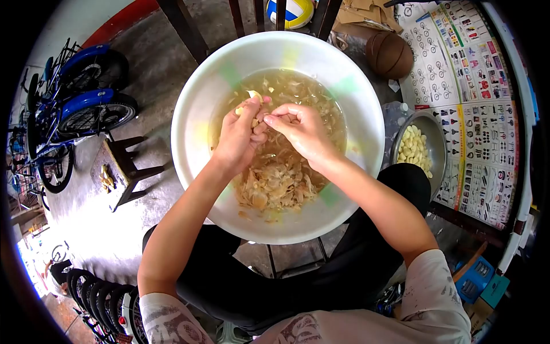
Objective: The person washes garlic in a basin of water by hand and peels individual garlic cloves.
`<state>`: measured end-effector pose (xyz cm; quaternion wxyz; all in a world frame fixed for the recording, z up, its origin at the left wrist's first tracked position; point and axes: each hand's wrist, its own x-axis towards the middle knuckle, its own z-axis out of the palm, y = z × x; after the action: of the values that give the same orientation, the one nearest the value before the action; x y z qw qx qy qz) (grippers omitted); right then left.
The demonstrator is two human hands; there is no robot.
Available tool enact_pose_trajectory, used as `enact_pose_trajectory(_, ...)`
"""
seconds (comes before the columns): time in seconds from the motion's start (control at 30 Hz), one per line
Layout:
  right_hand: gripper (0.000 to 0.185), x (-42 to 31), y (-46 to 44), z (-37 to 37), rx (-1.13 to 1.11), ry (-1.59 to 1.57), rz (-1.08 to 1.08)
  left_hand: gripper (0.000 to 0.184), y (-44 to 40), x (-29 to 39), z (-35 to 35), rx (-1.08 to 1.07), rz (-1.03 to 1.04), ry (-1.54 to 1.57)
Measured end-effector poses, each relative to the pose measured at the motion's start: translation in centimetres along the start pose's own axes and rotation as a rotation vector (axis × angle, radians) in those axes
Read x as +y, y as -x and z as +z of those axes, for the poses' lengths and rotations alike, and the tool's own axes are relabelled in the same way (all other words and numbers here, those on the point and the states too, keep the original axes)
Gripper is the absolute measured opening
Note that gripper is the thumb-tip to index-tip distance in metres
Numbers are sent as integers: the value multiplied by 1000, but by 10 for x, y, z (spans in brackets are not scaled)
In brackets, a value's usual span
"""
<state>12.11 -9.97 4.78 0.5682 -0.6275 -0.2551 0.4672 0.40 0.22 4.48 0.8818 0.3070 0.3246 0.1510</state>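
Observation:
A large white basin (195,149) holds murky water with loose papery skins (278,186) gathered at its near side. Above the water, my left hand (240,129) is closed around several pale garlic cloves (255,96), which show between its thumb and fingers. Close beside it on the right, my right hand (298,129) is closed in a pinch at the cloves; whether it grips a clove or a bit of skin is too small to tell. Peeled cloves (413,150) lie in a metal bowl (438,140) to the right of the basin.
Bicycles (86,109) and a small wooden stool (114,166) are at the left. A brown ball (389,54) and a blue, yellow and white ball (291,11) lie past the basin. At the right stands a printed sheet (470,126); black-trousered legs flank the basin's near side.

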Motion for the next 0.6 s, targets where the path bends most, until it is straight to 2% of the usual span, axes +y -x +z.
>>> enact_pose_trajectory(0.07, 21, -6, -3, -4, -23, 1, -18, 29, 2, 1, 4, 21, -12, -6)
enact_pose_trajectory(0.13, 19, -26, -5, -13, -170, -177, 195, 28, 3, 0, 3, 48, -24, -14)
enact_pose_trajectory(0.2, 17, -26, -12, -24, -258, -389, 169, 28, 1, -3, -3, 64, -31, 85)
enact_pose_trajectory(0.27, 22, -32, -20, -39, -285, -211, 259, 28, -3, -7, -12, 68, -26, 149)
enact_pose_trajectory(0.33, 30, -18, -7, -25, 77, 1315, -328, 27, -7, -4, -15, 63, -13, 207)
enact_pose_trajectory(0.37, 34, -23, -3, -19, 15, 1216, -134, 27, -7, -4, -16, 90, -2, 239)
enact_pose_trajectory(0.4, 34, -20, -1, -15, 13, 1217, -132, 26, -7, -4, -17, 119, 9, 273)
enact_pose_trajectory(0.47, 33, -11, 1, -9, -76, 914, -386, 26, -7, -5, -17, 113, 44, 260)
enact_pose_trajectory(0.5, 36, -21, 6, -1, -94, 920, -255, 25, -7, -5, -15, 104, 79, 243)
enact_pose_trajectory(0.6, 40, -16, 9, 9, -101, 1041, -217, 26, -5, -8, -10, 175, 85, 248)
